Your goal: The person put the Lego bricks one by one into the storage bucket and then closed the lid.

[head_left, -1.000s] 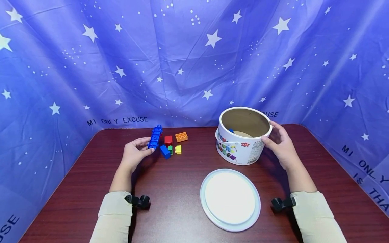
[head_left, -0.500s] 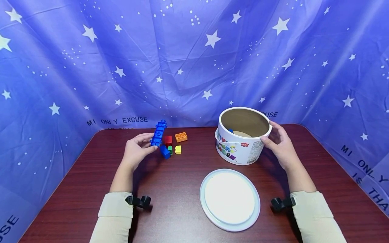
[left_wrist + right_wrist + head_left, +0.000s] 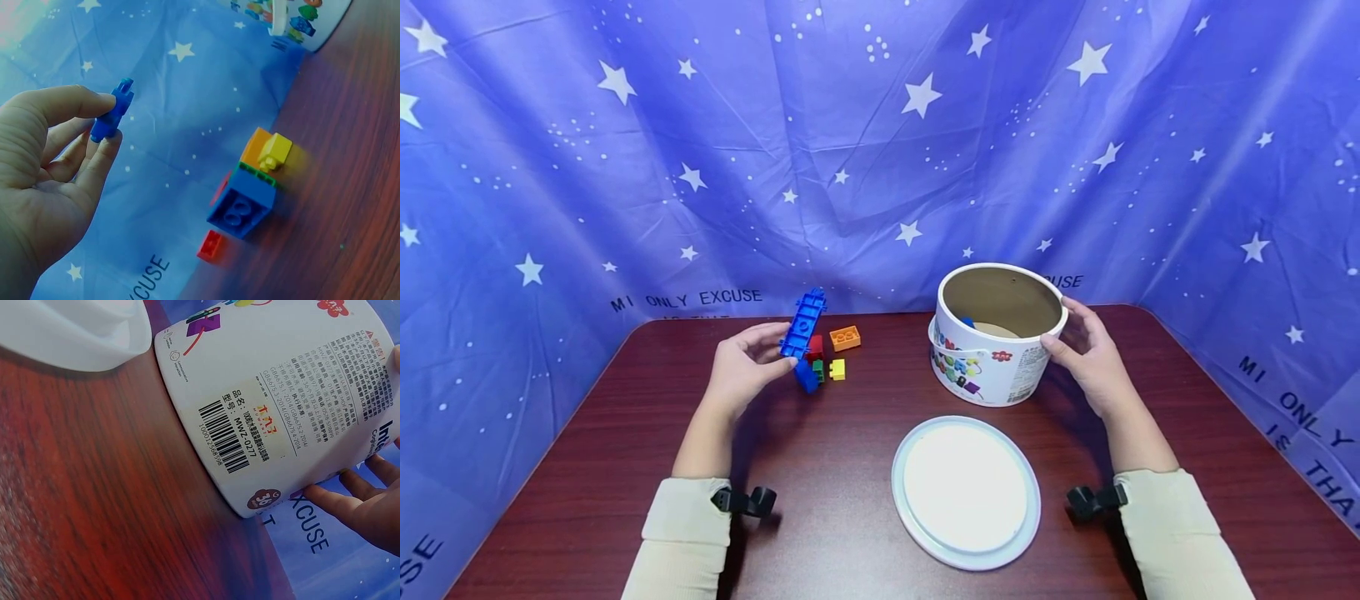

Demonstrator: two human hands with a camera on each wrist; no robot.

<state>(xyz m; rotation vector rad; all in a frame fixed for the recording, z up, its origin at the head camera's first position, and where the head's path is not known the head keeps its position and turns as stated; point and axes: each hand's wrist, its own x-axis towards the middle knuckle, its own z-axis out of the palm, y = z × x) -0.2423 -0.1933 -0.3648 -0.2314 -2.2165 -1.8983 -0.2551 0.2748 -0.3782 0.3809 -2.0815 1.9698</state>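
My left hand pinches a long blue building-block base between thumb and fingers, its ribbed, hollow side towards the head camera. It is held in the air, tilted, above the left-hand blocks. Beside it on the table lie a blue block, a green block, a partly hidden red block, a yellow block and an orange block. My right hand holds the right side of a white bucket, thumb in front and fingers farther round. Something blue shows inside the bucket.
A round white lid lies on the brown table in front of the bucket. In the left wrist view, a small red block sits near the blue one. Starry blue cloth hangs behind and at both sides.
My left hand has lifted the blue building-block base and moved it right and away from me, tilting it further. The right hand and the bucket have stayed in place.
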